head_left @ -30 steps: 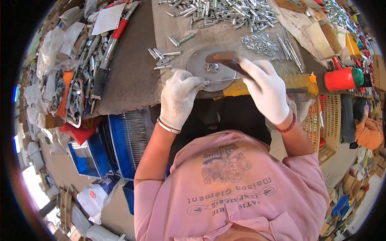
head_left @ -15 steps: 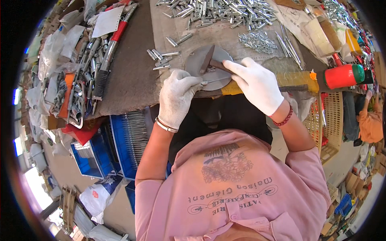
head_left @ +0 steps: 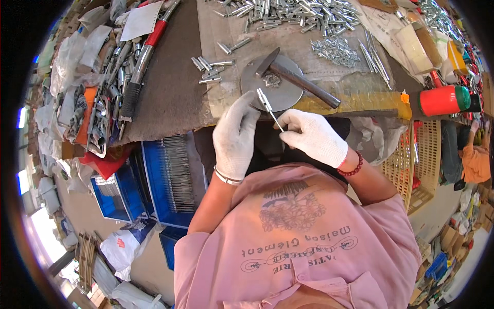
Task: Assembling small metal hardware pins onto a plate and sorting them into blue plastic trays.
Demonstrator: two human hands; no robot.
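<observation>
My right hand [head_left: 313,135], in a white glove, pinches the lower end of a thin metal rod [head_left: 275,119]. A shiny metal sleeve [head_left: 264,99] sits on the rod's upper end, tilted up to the left. Close beside the sleeve, my gloved left hand [head_left: 235,133] has its fingers stretched upward and apart from the thumb, holding nothing that I can see. Just beyond both hands, a hammer [head_left: 303,84] lies across a round grey metal plate [head_left: 286,101] at the bench edge. A small metal piece [head_left: 271,80] shows on the plate beside the hammer head.
Loose metal sleeves [head_left: 210,68] lie left of the plate, with a large heap [head_left: 309,14] behind. Small pins [head_left: 337,51] and long rods [head_left: 374,61] lie to the right, near a red-green cylinder [head_left: 442,100]. Below the bench are a blue bin [head_left: 177,220] and a yellow basket [head_left: 426,159].
My hands have drawn back from the plate toward me, bringing the rod and sleeve along. My left fingers have opened off the sleeve. The hammer has turned, its handle now pointing right.
</observation>
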